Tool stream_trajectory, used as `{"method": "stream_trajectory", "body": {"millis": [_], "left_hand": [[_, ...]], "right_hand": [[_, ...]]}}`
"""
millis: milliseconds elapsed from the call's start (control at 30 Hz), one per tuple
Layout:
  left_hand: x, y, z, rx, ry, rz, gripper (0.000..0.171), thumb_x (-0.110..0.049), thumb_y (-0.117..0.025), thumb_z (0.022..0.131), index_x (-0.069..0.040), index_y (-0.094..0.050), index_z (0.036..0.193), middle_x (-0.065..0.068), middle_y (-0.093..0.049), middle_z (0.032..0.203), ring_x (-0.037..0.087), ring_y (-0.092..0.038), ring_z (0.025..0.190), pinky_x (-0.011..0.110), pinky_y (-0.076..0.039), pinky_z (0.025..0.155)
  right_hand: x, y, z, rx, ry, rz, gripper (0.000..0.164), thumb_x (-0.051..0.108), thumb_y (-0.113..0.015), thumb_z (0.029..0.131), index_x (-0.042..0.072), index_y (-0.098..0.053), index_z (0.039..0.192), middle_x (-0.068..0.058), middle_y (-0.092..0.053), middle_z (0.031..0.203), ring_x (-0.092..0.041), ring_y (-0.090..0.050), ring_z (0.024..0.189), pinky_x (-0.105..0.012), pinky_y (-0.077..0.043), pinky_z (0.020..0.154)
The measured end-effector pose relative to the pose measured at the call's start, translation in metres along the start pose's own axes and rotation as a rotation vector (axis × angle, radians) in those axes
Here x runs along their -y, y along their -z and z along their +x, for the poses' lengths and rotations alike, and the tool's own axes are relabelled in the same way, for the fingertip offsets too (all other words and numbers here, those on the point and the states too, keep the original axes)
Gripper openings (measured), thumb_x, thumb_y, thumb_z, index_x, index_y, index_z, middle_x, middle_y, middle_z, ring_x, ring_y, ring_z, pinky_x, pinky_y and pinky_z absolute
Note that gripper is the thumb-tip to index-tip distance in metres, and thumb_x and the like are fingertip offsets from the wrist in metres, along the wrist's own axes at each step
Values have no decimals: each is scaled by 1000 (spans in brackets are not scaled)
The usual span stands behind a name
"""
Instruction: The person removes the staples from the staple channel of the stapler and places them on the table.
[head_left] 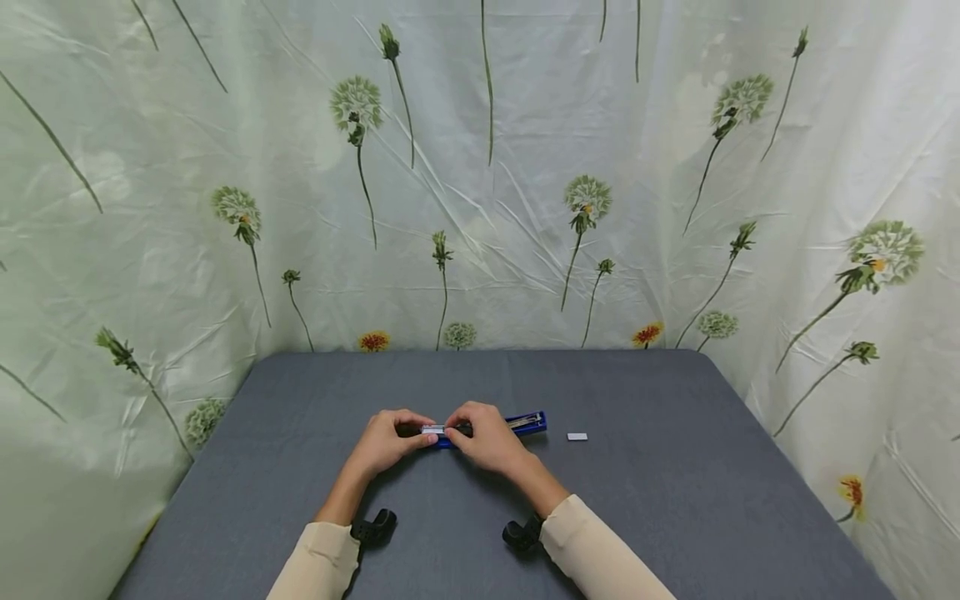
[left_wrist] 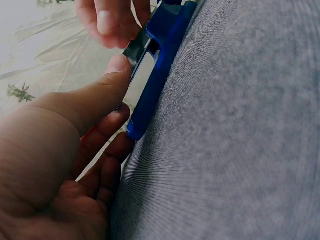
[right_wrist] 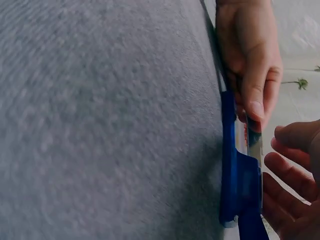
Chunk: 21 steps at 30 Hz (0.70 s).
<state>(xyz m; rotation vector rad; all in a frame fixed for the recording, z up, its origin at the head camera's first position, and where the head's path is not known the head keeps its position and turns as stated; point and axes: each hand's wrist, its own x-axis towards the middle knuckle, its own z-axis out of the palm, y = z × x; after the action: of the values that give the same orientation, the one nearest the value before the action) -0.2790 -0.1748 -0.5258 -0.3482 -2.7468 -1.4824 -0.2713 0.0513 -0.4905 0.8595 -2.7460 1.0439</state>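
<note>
Your left grip (head_left: 386, 442) is clamped on one end of the blue stapler (left_wrist: 167, 65), the thumb pressing on the dark rail (left_wrist: 135, 49) and the fingers curled beneath and behind. Your right grip (head_left: 487, 429) sits just beside the rail, near your left thumb; its fingers are loosely bent and spread, with nothing visible between them, and you cannot tell whether the tips touch the stapler. The stapler rests on the bench (head_left: 660, 500) in front of you, between and under your hands, its top arm (head_left: 534, 424) swung back and pointing to your right, with metal showing inside. A pale strip (head_left: 432, 429) shows along the rail by your left fingertips, too small to identify. Just beyond the top arm, a small white piece (head_left: 577, 437) lies apart on the grey cloth. You have a black wrist camera (head_left: 375, 527) below each cream sleeve's cuff; behind the bench hangs a pale curtain (head_left: 510, 250) with dandelions.
</note>
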Motion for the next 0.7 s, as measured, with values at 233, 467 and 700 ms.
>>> {"method": "stream_trajectory", "body": {"millis": [233, 467, 700], "left_hand": [[0, 0, -1, 7, 5, -15, 19, -34, -87, 83, -28, -82, 101, -8, -77, 100, 9, -68, 91, 35, -54, 85], [-1, -1, 1, 4, 4, -13, 20, -35, -87, 84, -30, -82, 102, -9, -77, 101, 9, -68, 94, 39, -55, 87], [0, 0, 0, -4, 3, -8, 18, -34, -87, 84, -30, -82, 101, -9, -77, 101, 9, -68, 94, 39, -54, 87]], "right_hand": [[6, -8, 2, -9, 11, -174, 14, 23, -70, 99, 14, -80, 103, 0, -72, 106, -17, -66, 100, -36, -54, 91], [9, -11, 2, -1, 2, -279, 17, 24, -67, 101, 13, -80, 104, 1, -69, 107, -16, -62, 101, -33, -54, 90], [13, -14, -1, -18, -18, -194, 14, 17, -68, 100, 11, -80, 104, -1, -69, 110, -19, -60, 103, -34, -52, 92]]}}
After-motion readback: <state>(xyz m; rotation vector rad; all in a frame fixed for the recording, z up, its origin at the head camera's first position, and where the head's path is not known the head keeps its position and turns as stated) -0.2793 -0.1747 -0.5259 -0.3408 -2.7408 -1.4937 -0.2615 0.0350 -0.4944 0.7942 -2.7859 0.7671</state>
